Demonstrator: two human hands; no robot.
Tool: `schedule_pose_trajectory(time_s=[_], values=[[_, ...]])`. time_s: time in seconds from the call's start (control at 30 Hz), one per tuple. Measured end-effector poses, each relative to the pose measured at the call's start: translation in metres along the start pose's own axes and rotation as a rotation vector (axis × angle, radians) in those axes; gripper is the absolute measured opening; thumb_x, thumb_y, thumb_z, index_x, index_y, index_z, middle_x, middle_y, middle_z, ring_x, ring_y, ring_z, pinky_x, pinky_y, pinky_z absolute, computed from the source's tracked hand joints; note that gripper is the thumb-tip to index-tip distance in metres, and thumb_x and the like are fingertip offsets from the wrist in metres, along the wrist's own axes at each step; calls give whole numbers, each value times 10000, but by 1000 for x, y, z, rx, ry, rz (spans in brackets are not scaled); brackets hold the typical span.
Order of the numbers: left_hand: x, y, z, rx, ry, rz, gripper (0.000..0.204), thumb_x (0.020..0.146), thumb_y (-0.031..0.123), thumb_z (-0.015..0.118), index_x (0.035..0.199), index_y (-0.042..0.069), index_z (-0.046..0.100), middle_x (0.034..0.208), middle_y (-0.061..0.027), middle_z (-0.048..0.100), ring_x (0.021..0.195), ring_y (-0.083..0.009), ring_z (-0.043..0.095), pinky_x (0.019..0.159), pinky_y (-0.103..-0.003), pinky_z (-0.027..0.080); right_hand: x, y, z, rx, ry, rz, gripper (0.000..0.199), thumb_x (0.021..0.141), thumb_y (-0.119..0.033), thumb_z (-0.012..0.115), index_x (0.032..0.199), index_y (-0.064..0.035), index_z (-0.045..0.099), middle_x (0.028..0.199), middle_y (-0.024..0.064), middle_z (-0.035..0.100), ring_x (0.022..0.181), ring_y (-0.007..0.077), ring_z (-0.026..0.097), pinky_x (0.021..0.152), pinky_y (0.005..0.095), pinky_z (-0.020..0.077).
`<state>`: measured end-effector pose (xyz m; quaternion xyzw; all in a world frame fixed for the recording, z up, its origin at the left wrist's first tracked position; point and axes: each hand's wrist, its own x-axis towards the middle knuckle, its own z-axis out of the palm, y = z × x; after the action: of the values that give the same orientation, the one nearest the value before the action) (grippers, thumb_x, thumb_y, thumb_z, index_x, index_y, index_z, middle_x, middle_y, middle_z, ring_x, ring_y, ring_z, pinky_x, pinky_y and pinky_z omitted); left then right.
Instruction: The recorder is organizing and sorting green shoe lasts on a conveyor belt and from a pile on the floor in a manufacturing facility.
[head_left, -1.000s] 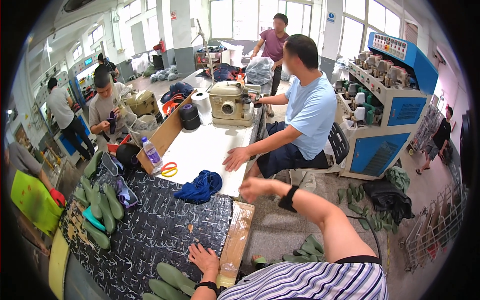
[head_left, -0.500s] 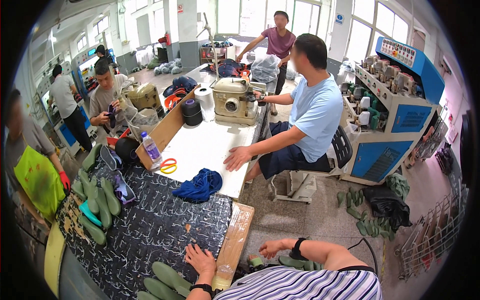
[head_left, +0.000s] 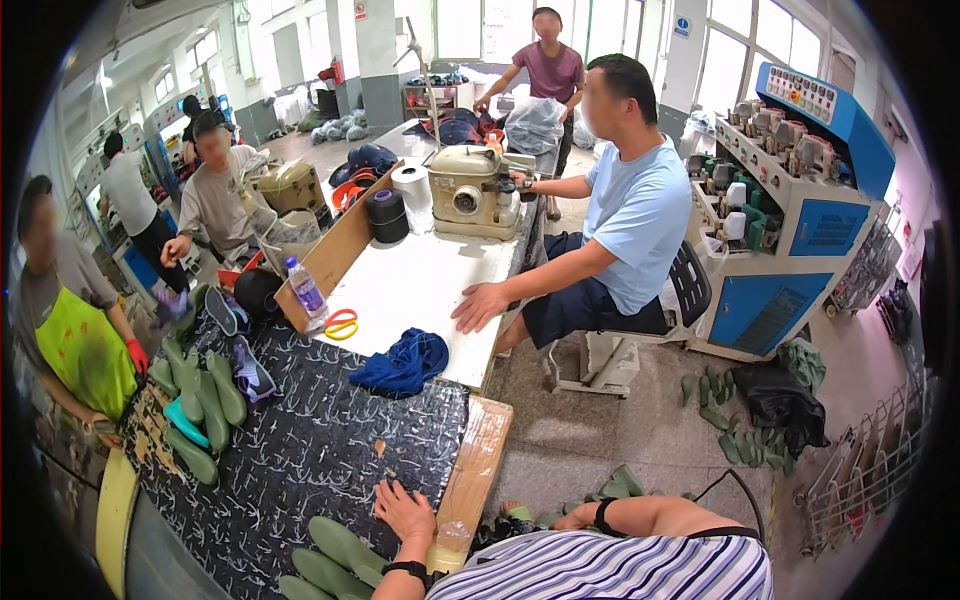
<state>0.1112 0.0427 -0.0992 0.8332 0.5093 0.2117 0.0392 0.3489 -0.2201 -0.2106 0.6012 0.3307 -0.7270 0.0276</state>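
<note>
Left hand (head_left: 404, 513) on table (head_left: 330, 440)
Spread open near green lasts (head_left: 345, 545); right hand (head_left: 577, 516) mostly hidden, grip can't be told.

Open passage runs over the black table (head_left: 320, 440) from left hand (head_left: 405, 512) to cloth (head_left: 402, 364). Green lasts (head_left: 345, 543) obstruct hand's left; bottle (head_left: 306, 288), scissors (head_left: 331, 329) beyond cloth.

The shirt (head_left: 590, 575) is white with navy and pale purple stripes, some thick, some thin. Its right sleeve (head_left: 715, 560) is short and finishes in a black edge (head_left: 725, 532). The left hand (head_left: 405, 512) is bare, with a black wristband (head_left: 408, 569) behind it; a black strap (head_left: 603, 517) circles the right wrist.
</note>
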Motion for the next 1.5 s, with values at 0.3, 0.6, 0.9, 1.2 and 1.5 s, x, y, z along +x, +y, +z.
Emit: schedule_pose_trajectory(time_s=[0.3,0.6,0.9,1.2,1.5], values=[[-3,-3,0,0,-5,1,461,802,208,612,1168,-53,511,1325,-256,430,1311,-391,333,1048,-507,271,18,23,-4,81,37,-18,543,881,-366,571,1322,-52,527,1259,81,591,1089,240,560,899,403,449],[2,1,-8,-27,-37,-18,469,814,212,603,1188,-53,504,1343,-246,418,1326,-386,311,1069,-509,245,26,59,-7,141,17,-19,534,869,-381,576,1304,-72,556,1274,58,585,1112,228,545,925,407,424],[-5,0,-9,-17,-46,-24,483,815,222,605,1197,-56,502,1346,-250,419,1324,-389,320,1072,-513,249,16,65,-1,77,176,-21,533,868,-383,566,1292,-60,553,1278,63,566,1152,221,501,957,409,375],[12,10,-18,-54,0,6,430,823,252,590,1158,-14,544,1336,-239,463,1290,-377,382,1040,-514,281,-3,46,-52,-173,194,-78,514,825,-400,612,1174,-22,624,1076,107,660,940,229,597,800,416,487],[1,-6,-4,-20,5,-53,465,807,237,607,1197,-6,533,1323,-211,459,1298,-356,362,1050,-482,271,54,51,-68,-452,92,-342,459,768,-377,647,1068,-30,663,941,235,672,820,355,661,734,421,506]])
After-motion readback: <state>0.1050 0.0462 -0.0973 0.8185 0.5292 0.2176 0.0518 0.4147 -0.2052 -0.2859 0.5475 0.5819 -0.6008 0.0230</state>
